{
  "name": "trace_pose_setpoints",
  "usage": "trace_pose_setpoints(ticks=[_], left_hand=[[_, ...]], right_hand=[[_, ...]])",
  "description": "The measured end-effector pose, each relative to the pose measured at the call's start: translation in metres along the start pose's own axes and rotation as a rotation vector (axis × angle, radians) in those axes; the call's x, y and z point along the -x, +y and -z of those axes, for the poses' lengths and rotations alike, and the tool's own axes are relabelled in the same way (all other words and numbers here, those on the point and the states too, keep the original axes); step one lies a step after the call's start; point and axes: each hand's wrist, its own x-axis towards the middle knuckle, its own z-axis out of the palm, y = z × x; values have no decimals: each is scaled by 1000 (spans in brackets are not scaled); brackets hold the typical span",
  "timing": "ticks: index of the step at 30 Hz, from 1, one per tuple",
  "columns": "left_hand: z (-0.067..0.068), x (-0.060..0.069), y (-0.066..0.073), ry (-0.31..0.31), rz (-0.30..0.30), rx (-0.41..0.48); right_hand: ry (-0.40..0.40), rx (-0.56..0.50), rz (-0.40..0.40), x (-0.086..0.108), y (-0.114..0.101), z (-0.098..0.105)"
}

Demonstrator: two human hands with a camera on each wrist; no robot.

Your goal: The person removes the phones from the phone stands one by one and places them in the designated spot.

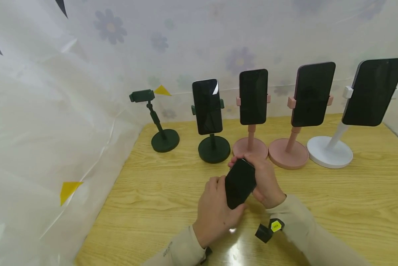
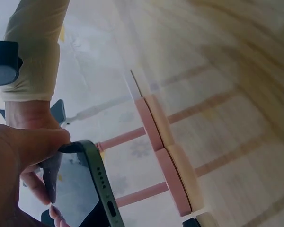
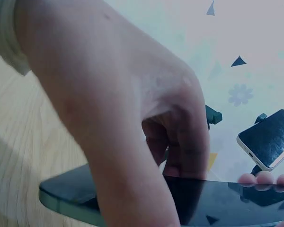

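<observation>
Both of my hands hold a smartphone point(image 1: 240, 183) above the table, its dark screen facing up. Its green metal edge point(image 2: 102, 182) shows in the left wrist view. My left hand point(image 1: 215, 212) grips the near left side, thumb along the lower end. Around the far right side curls my right hand point(image 1: 268, 181), with some fingers hidden behind the phone. In the right wrist view, my left hand point(image 3: 118, 99) arches over the phone point(image 3: 222, 201), and fingertips point(image 3: 265, 178) of my right hand show at its far edge.
A dark green phone stand point(image 1: 165, 140) with a bare holder is at the far left. To its right stand another green stand point(image 1: 213, 150), two pink stands point(image 1: 288, 153) and a white stand point(image 1: 330, 152), each bearing a phone. Behind the wooden table point(image 1: 146, 207) hangs a flowered sheet point(image 1: 185, 44).
</observation>
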Motion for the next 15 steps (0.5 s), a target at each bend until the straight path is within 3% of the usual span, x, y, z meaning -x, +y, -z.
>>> trace_pose_setpoints(ticks=[8, 12, 15], left_hand=[[9, -1, -10, 1, 11, 35], [19, -3, -21, 39, 31, 34], [31, -7, -35, 69, 86, 0]], right_hand=[[-124, 142, -37, 1, 1, -2], [-121, 261, -20, 1, 1, -2], [-99, 356, -17, 1, 0, 3]])
